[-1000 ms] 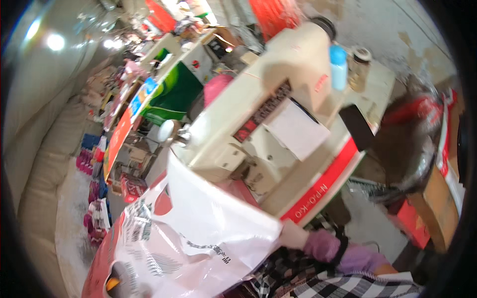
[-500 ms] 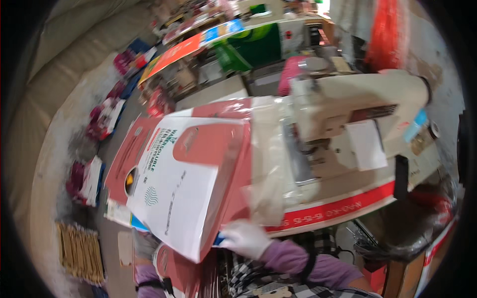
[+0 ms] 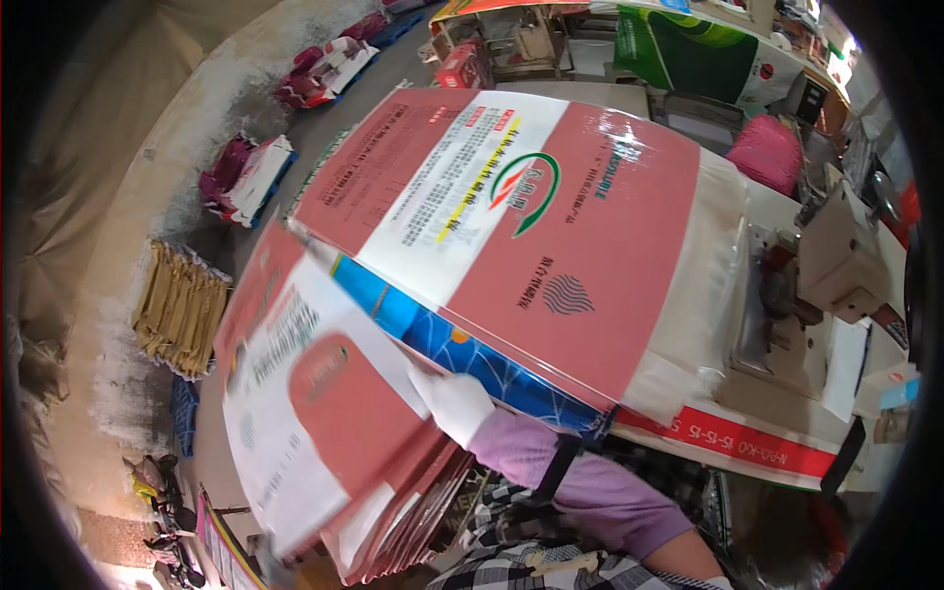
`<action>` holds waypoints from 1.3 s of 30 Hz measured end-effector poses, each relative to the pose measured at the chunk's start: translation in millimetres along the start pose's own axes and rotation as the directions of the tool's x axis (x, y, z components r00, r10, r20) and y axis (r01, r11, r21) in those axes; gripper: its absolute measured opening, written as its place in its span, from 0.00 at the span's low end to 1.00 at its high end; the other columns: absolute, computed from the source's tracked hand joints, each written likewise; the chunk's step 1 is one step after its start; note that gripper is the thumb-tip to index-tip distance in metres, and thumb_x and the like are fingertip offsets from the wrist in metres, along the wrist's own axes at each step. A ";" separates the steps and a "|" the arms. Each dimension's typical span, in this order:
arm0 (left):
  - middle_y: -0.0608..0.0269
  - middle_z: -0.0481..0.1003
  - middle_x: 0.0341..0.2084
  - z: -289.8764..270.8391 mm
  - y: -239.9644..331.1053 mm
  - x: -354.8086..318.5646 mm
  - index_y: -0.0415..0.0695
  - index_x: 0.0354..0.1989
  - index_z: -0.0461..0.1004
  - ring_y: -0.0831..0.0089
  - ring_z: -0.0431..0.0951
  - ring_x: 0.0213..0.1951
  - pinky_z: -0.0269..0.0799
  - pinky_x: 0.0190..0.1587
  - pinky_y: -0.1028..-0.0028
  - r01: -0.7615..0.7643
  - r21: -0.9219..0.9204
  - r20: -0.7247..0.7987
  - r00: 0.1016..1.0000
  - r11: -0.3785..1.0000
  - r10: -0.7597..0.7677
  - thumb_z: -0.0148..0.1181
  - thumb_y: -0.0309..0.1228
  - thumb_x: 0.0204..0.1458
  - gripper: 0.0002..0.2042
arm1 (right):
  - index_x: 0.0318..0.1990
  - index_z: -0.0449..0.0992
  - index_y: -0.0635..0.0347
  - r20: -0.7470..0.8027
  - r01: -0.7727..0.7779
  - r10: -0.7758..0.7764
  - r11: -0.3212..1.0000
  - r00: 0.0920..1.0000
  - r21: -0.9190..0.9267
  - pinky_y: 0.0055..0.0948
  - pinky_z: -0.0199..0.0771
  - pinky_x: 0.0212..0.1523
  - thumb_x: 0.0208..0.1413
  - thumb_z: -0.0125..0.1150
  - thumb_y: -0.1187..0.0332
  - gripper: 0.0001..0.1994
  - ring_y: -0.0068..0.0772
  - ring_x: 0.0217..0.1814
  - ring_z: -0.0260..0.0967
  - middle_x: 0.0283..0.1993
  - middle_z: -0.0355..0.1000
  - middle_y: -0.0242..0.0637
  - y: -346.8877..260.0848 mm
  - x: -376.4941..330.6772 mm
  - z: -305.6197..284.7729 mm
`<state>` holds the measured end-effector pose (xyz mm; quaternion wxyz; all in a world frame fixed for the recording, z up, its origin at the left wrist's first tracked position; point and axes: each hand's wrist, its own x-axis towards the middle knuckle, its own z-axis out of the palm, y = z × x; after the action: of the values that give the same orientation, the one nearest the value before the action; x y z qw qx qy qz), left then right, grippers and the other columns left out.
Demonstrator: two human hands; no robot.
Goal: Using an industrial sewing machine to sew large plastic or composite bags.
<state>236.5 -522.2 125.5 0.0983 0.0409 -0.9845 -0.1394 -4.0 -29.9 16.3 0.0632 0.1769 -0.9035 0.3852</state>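
A large red-and-white printed plastic sack (image 3: 285,413) lies tilted at lower left, over a stack of similar folded sacks (image 3: 413,531). My right hand (image 3: 457,403), in a white glove, is closed at the sack's right edge, somewhat blurred. At the sack's lower-left edge, a smeared greyish patch may be my left hand; its fingers do not show. Another red-and-white sack (image 3: 610,246) lies flat across the worktable in front of me. A blue patterned sheet (image 3: 472,359) shows beneath its near edge.
A sewing machine (image 3: 846,256) stands on the right, beside the pale end of the flat sack. A pink thread cone (image 3: 765,152) sits behind it. Folded brown bundles (image 3: 182,310) and maroon-and-white bundles (image 3: 246,177) lie on the floor to the left.
The view has swung left. The printed sack has moved off the worktable, down and left over the stack, with my right hand following its edge. The flat sack beneath is now uncovered.
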 end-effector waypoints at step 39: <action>0.68 0.78 0.27 310.7 636.6 163.9 0.38 0.36 0.79 0.84 0.72 0.26 0.68 0.29 0.82 0.194 -0.848 0.519 0.496 0.494 0.696 0.61 0.24 0.54 0.05 | 0.41 0.80 0.64 -0.274 -0.344 0.668 0.638 0.691 0.689 0.31 0.70 0.34 0.56 0.61 0.55 0.18 0.32 0.28 0.71 0.27 0.77 0.35 173.1 -197.1 -219.6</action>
<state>-21.1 152.6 42.4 -0.3491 -0.2532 -0.7009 -0.5681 110.6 292.2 3.0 0.1248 -0.1924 -0.6986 0.6777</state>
